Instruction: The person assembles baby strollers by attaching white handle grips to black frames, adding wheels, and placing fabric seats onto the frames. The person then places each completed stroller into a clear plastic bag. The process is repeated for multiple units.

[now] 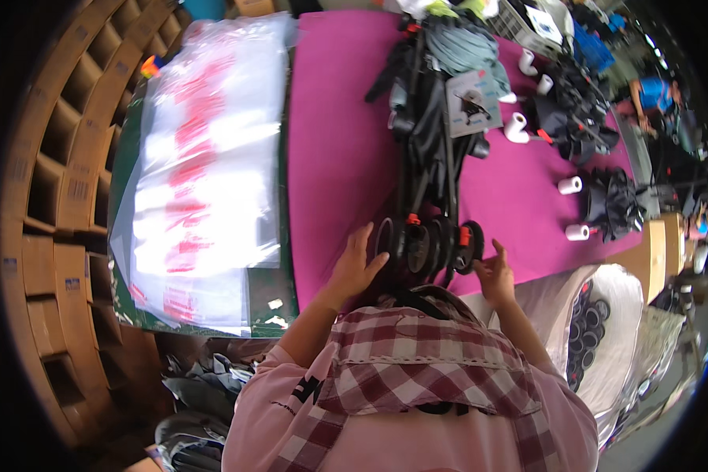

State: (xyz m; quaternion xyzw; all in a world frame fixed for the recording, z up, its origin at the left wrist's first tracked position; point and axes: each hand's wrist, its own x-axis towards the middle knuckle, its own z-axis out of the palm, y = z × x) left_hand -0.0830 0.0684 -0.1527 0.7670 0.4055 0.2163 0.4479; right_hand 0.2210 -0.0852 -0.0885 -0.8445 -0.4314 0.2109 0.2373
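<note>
A folded black stroller [425,169] lies lengthwise on the magenta-covered table [334,102], its wheels [419,245] toward me and red parts beside them. My left hand [356,266] is at the left side of the wheels, fingers apart, the thumb against or very near the outer wheel. On the other side, my right hand [493,274] has its fingers spread close to the right wheel; contact there is hard to make out. Neither hand is closed round anything. A printed booklet [473,102] with a stroller picture rests on the folded frame, beside grey-green fabric [466,51].
Clear plastic bags with red print [204,157] are stacked on a green table at left, before open cardboard boxes [59,130]. White rolls [516,128] and black folded items [612,204] line the right. A plastic sack of wheels [586,334] stands lower right. Another person [657,94] is farther off.
</note>
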